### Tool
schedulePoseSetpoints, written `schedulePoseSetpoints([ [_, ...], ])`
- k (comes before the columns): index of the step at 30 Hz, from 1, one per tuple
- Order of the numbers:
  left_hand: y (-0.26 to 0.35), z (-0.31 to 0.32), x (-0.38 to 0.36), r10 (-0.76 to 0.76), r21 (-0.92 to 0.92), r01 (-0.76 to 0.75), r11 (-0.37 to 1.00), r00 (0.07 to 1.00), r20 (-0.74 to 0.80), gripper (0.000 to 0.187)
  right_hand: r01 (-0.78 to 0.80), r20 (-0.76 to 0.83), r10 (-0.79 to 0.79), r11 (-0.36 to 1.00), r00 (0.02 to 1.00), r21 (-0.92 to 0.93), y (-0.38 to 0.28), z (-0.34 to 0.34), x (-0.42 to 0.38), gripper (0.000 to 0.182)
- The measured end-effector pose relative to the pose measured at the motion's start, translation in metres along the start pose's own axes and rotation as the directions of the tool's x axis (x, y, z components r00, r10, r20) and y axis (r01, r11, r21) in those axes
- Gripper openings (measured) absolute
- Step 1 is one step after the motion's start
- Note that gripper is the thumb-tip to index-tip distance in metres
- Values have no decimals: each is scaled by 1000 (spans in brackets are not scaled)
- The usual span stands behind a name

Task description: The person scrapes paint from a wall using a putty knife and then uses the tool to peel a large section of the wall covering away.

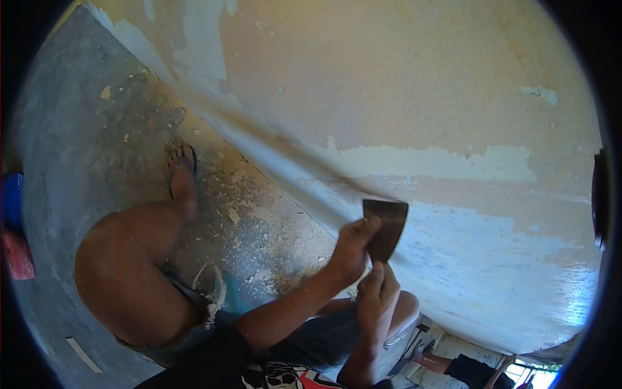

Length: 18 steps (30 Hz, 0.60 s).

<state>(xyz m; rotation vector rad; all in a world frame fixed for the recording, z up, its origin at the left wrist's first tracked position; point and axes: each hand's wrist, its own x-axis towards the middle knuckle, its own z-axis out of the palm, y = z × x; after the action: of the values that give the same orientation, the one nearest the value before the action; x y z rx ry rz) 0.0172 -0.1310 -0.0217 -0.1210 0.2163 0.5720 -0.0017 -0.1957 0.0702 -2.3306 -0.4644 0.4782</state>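
The scraper is in both hands, its broad dark blade standing out beyond the fingers, with the wide edge on the far side and the narrower end toward the person. The left hand grasps the blade from its left side, the thumb lying on the flat face and the other fingers mostly out of sight. The right hand is closed around the near, narrow end, just below the blade and right beside the left hand; the handle is hidden in this fist. The blade is in front of the wall, and whether it touches the surface cannot be told.

The wall fills the far and right side, beige with pale, ragged-edged patches and a whitish stretch to the right of the scraper. To the left of the wall's base, the grey floor is scattered with flakes. The person's bare left knee is bent at the left, with the sandalled foot farther off among the flakes. A white strip lies on the near left of the floor. At the left edge are a blue object and a red object. At the near right, partly cut off, is another person in dark clothing.
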Motion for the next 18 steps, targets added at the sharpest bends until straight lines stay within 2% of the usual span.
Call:
schedulePoseSetpoints([
  [1, -2, -2, 1, -54, -84, 59, 995, 997, 63, 24, 7, 9, -7, 1000, 1000, 2, 6, 3, 3, 32],
  [3, 1, -8, 8, 8, 54, -13, 998, 996, 91, 23, -14, -51, 17, 998, 999, 59, 15, 9, 8, 40],
  [4, 5, -9, 10, 3, 52, -8, 999, 996, 92, 23, -52, -64, 59, 992, 996, 112, 18, 14, 9, 40],
  [6, 4, -10, 4, -41, -38, 45, 998, 993, 113, 22, -22, -24, 23, 999, 999, 39, 11, 5, 3, 37],
  [7, -2, -12, -1, -58, -37, 62, 997, 993, 99, 22, 21, 25, -20, 1000, 999, -22, 8, 1, -2, 36],
  [8, -6, -10, -4, -59, -68, 65, 996, 995, 78, 22, -26, 52, 27, 999, 998, -23, 9, -6, -1, 35],
  [12, 0, -2, 2, -19, -68, 22, 997, 999, 47, 25, 16, 43, -13, 997, 999, -78, 14, -6, 6, 34],
  [14, 2, 2, 6, 13, -61, -12, 998, 1000, 24, 26, 104, -39, -105, 994, 994, -23, 21, 3, 15, 38],
  [15, 2, 6, 6, 29, -57, -30, 998, 1000, -12, 27, 88, -47, -89, 996, 995, -32, 16, 4, 16, 38],
  [17, 19, 8, 4, 54, -61, -48, 997, 993, 104, 29, 220, 41, -216, 967, 975, -127, 3, 2, 11, 37],
  [18, 25, 6, 5, 50, -14, -49, 999, 986, 157, 31, 232, 61, -226, 967, 972, -108, 5, 2, 12, 36],
])
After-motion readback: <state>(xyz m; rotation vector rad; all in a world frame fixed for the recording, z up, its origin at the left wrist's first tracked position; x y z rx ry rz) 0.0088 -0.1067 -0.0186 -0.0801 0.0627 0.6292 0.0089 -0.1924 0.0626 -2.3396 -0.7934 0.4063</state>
